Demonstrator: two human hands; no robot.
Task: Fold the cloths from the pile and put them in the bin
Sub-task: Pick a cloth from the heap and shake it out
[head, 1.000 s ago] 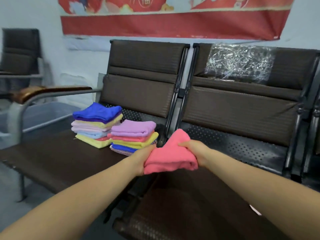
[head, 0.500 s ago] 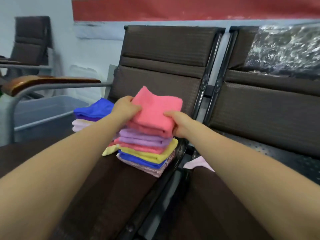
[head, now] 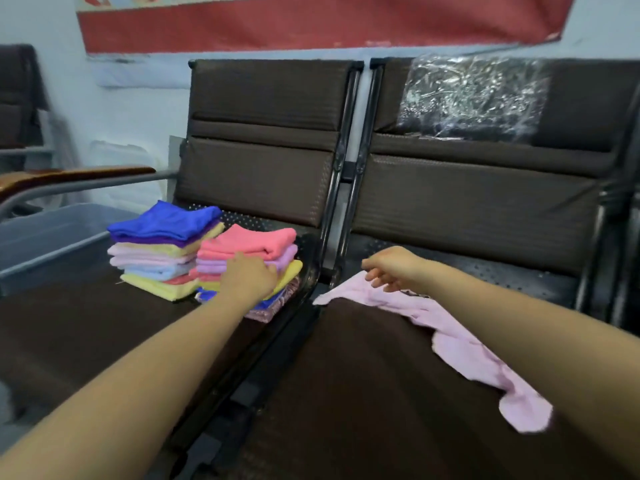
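Note:
Two stacks of folded cloths stand on the left seat. The left stack (head: pixel 162 251) has a blue cloth on top. A folded coral-pink cloth (head: pixel 249 241) tops the right stack (head: pixel 287 271). My left hand (head: pixel 247 276) rests against the front of the right stack, just below the coral-pink cloth, with relaxed fingers that hold nothing. A light pink cloth (head: pixel 464 344) lies unfolded across the right seat. My right hand (head: pixel 391 268) is at its far corner with curled fingers; whether they pinch it is unclear. The grey bin (head: pixel 52 237) stands left of the seats.
The brown bench seats (head: pixel 346 393) have tall backrests behind them. A metal armrest (head: pixel 79 181) runs above the bin on the left. Crumpled clear plastic (head: pixel 474 98) hangs over the right backrest. A black frame gap (head: pixel 277 344) separates the two seats.
Both hands let go of the coral-pink cloth, which now lies on the right stack. My right hand moved right to the light pink cloth. My left hand dropped to the stack's front.

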